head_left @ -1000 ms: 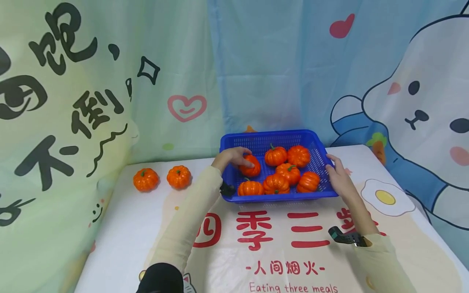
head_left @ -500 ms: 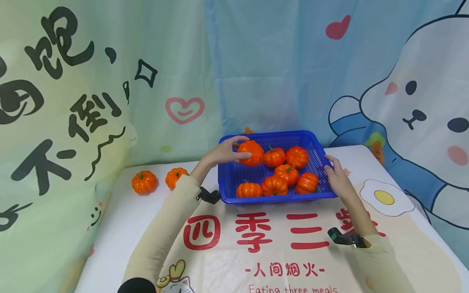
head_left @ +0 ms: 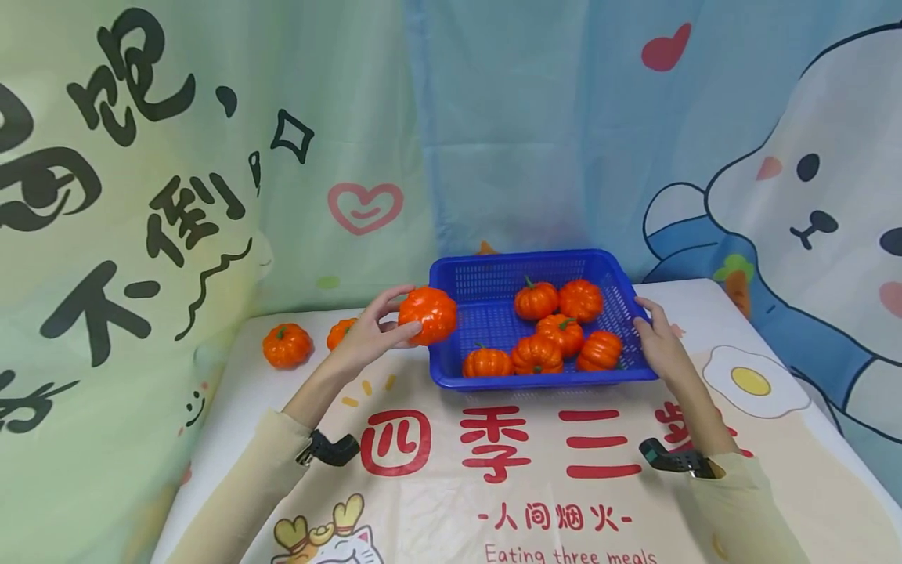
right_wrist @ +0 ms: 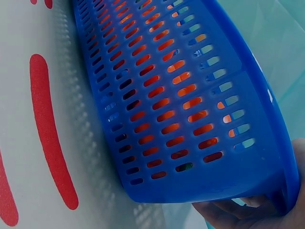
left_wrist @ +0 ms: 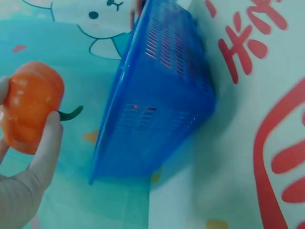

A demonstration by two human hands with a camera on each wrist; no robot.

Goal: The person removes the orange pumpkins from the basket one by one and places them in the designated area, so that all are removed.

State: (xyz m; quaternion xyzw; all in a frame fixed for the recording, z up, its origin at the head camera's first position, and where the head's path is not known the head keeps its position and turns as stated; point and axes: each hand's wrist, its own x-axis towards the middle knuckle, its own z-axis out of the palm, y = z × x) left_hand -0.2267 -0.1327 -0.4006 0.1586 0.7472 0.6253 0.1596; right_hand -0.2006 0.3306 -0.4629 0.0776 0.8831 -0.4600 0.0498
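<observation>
My left hand [head_left: 366,338] grips a small orange pumpkin [head_left: 428,315] in the air at the left rim of the blue plastic basket [head_left: 543,381]. In the left wrist view the held pumpkin [left_wrist: 33,107] shows its green stem, with the thumb against its side. My right hand [head_left: 661,345] holds the basket's right rim, and its fingers curl under that rim in the right wrist view. Several more pumpkins, one of them an upright pumpkin [head_left: 535,300] at the back, lie inside the basket, mostly towards its right and front.
Two pumpkins stand on the table to the left: one whole pumpkin [head_left: 287,346] and another pumpkin [head_left: 340,333] partly hidden by the left hand. A printed cloth [head_left: 550,501] covers the table. A patterned curtain [head_left: 507,141] hangs right behind the basket.
My left hand has lifted the pumpkin from the basket's left part and carried it left, past the rim. The right hand has kept its hold on the basket, which stays in place.
</observation>
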